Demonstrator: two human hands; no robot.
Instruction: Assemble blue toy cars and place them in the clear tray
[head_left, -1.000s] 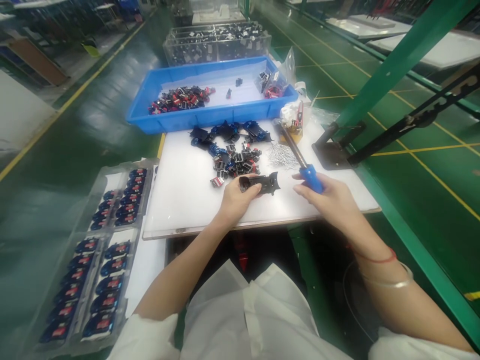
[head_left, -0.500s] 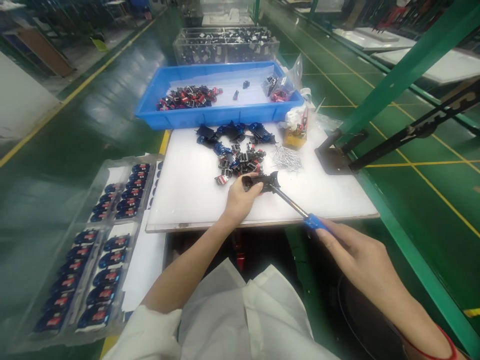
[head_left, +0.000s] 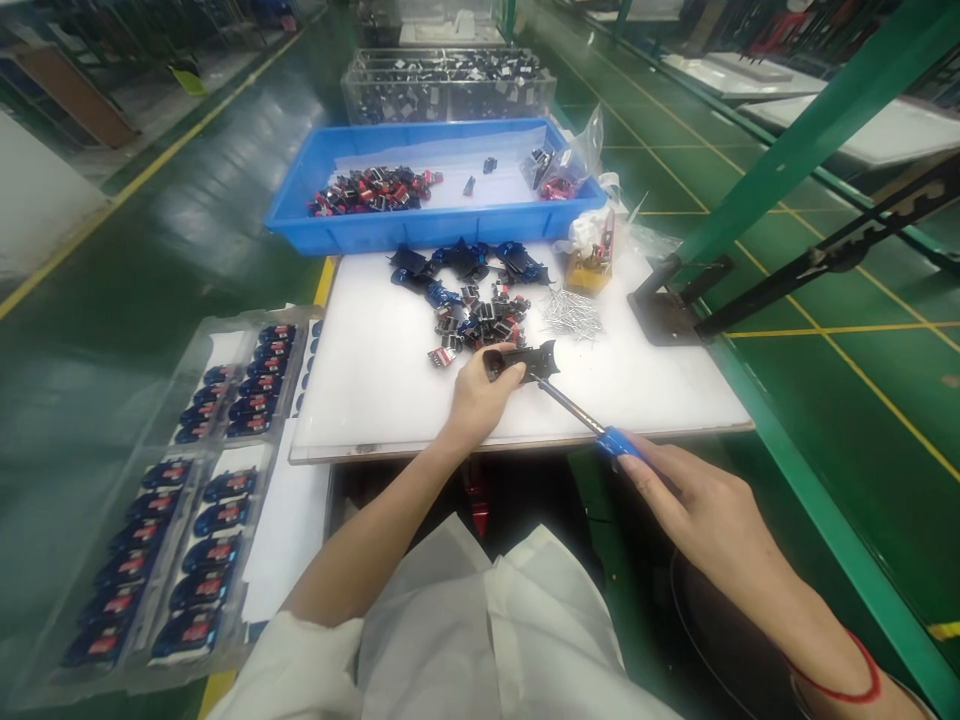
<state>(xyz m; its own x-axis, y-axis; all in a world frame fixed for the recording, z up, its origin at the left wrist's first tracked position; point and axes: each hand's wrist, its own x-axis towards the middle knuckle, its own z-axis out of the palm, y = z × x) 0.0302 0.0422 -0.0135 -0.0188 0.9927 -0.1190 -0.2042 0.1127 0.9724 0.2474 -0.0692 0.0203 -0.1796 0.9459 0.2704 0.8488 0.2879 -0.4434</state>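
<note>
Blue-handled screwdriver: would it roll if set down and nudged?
The screwdriver would probably roll a little: its blue handle looks round and the white board looks smooth. The long, thin metal shaft looks stiff, so it likely won't flex.

the left hand (head_left: 480, 398) covers part of the black plastic part (head_left: 529, 360), and the tip of the screwdriver (head_left: 570, 407) is out of sight against it. the right fingers (head_left: 660, 480) hide part of the blue handle (head_left: 616, 442). the bottom edge of the view cuts off the right forearm (head_left: 817, 620). the loose screws (head_left: 570, 314) and the red-and-black parts (head_left: 371, 190) in the blue tray (head_left: 435, 235) are too small to make out one by one.
</note>
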